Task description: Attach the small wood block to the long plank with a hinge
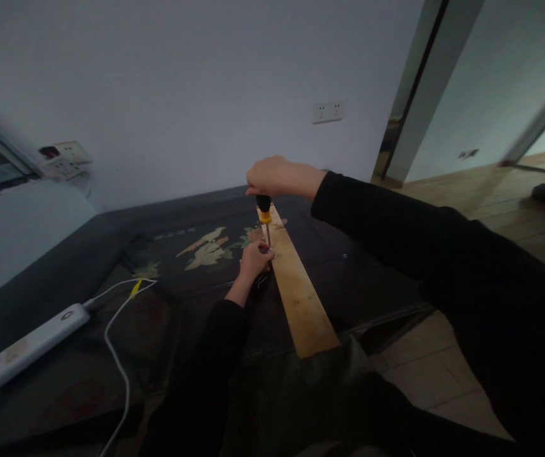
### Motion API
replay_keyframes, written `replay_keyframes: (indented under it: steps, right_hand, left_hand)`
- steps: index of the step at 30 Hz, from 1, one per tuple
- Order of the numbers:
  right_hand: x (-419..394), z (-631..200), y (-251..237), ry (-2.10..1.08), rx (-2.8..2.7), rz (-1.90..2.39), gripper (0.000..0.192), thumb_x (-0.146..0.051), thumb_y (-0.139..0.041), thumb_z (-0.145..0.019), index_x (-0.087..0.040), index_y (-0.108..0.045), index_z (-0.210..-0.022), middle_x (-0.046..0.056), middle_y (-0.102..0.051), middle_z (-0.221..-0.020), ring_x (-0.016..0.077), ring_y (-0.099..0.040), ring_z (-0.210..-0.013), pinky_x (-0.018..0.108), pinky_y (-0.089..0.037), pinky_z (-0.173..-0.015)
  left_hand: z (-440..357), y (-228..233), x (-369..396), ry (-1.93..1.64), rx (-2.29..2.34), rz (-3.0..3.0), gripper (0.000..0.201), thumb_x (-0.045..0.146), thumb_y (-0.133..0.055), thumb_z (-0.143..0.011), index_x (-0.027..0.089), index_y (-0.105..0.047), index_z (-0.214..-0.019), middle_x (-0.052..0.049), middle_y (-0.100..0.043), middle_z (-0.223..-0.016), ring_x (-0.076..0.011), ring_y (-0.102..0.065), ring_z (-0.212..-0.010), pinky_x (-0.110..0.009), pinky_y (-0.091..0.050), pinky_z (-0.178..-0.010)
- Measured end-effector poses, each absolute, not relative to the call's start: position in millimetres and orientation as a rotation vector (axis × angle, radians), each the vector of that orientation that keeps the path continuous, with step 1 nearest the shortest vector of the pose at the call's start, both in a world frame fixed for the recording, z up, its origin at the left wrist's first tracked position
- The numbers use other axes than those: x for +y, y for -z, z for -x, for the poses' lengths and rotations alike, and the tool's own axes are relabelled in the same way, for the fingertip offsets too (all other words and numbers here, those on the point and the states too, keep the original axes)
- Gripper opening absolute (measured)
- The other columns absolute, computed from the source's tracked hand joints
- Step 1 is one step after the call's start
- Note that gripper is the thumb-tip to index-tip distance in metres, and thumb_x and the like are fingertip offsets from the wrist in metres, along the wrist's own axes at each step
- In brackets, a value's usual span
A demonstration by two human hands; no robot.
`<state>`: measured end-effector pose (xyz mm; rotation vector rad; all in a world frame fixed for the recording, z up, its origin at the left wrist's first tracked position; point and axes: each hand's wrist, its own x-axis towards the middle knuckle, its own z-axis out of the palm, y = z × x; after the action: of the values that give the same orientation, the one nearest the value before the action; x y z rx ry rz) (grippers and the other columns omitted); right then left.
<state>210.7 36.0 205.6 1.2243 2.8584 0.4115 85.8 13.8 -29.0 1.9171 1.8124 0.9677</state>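
My right hand point(279, 177) grips the top of a screwdriver point(265, 214) with a black and yellow handle, held upright, tip down over a long wooden strip point(301, 293). The strip lies on a dark table point(358, 266) with a painted inlay and juts past the near edge. My left hand point(254, 260) rests beside the strip's left edge, fingers pinched around the screwdriver's tip. Whatever sits under the tip is too small to make out. Both arms wear black sleeves.
A white power bank point(29, 346) with a white cable point(115, 330) lies at the table's left. Wall sockets point(328, 112) are on the far wall, more sockets point(65, 158) at the left. Tiled and wooden floor opens to the right.
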Motion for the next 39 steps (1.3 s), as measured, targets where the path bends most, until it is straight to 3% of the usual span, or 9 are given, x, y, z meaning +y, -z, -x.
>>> replay_keyframes:
  steps: [4, 8, 14, 24, 28, 33, 39]
  right_hand:
    - [35, -206, -197, -0.537, 2.875, -1.273, 0.055, -0.054, -0.049, -0.096, -0.009, -0.067, -0.123, 0.016, -0.071, -0.1, 0.0277, -0.063, -0.101, 0.037, -0.042, -0.087]
    - [41, -212, -200, -0.386, 2.893, -1.282, 0.058, -0.06, -0.056, -0.091, -0.012, -0.07, -0.12, 0.013, -0.071, -0.097, 0.0257, -0.063, -0.097, 0.034, -0.043, -0.082]
    - [47, -219, -209, -0.119, 2.899, -1.198, 0.044, -0.045, -0.068, -0.085, -0.014, -0.072, -0.116, 0.01, -0.071, -0.095, 0.022, -0.063, -0.089, 0.033, -0.043, -0.077]
    - [46, -203, -184, -0.478, 3.033, -1.454, 0.04, -0.049, -0.062, -0.09, -0.012, -0.075, -0.102, 0.014, -0.069, -0.093, 0.0303, -0.063, -0.099, 0.039, -0.042, -0.083]
    - [53, -212, -187, -0.247, 3.029, -1.376, 0.042, -0.053, -0.067, -0.085, -0.014, -0.076, -0.098, 0.013, -0.07, -0.089, 0.0263, -0.064, -0.09, 0.036, -0.043, -0.076]
    - [57, -223, -193, 0.088, 3.073, -1.198, 0.031, -0.041, -0.073, -0.08, -0.018, -0.077, -0.1, 0.007, -0.072, -0.085, 0.0192, -0.063, -0.08, 0.033, -0.042, -0.072]
    - [44, -221, -187, -0.306, 3.05, -1.327, 0.032, -0.041, -0.067, -0.087, -0.015, -0.076, -0.102, 0.013, -0.072, -0.095, 0.0258, -0.063, -0.095, 0.034, -0.04, -0.076]
  left_hand:
    - [-85, 32, 16, -0.977, 1.823, -1.911, 0.012, 0.023, -0.073, -0.075, 0.017, -0.07, -0.085, -0.007, -0.075, -0.092, -0.0207, -0.069, -0.089, -0.029, -0.049, -0.082]
    - [-85, 34, 17, -0.984, 1.809, -1.911, 0.013, 0.025, -0.073, -0.075, 0.016, -0.069, -0.084, -0.007, -0.075, -0.092, -0.0204, -0.068, -0.088, -0.03, -0.048, -0.082]
    - [-85, 35, 16, -0.995, 1.796, -1.901, 0.013, 0.024, -0.072, -0.075, 0.016, -0.069, -0.085, -0.007, -0.074, -0.092, -0.0204, -0.068, -0.088, -0.029, -0.048, -0.081]
    - [-90, 35, 14, -0.955, 1.875, -1.974, 0.01, 0.024, -0.068, -0.079, 0.017, -0.064, -0.085, -0.008, -0.07, -0.093, -0.0217, -0.064, -0.092, -0.031, -0.047, -0.082]
    - [-93, 31, 11, -0.908, 1.898, -2.006, 0.009, 0.024, -0.065, -0.081, 0.018, -0.061, -0.087, -0.008, -0.068, -0.095, -0.0226, -0.063, -0.094, -0.031, -0.046, -0.082]
    - [-92, 29, 8, -0.876, 1.873, -2.034, 0.008, 0.025, -0.063, -0.083, 0.019, -0.059, -0.086, -0.008, -0.067, -0.093, -0.0224, -0.063, -0.093, -0.031, -0.046, -0.08]
    - [-91, 29, 7, -0.861, 1.894, -2.029, 0.01, 0.027, -0.063, -0.083, 0.02, -0.06, -0.089, -0.007, -0.067, -0.095, -0.0218, -0.064, -0.091, -0.031, -0.046, -0.08]
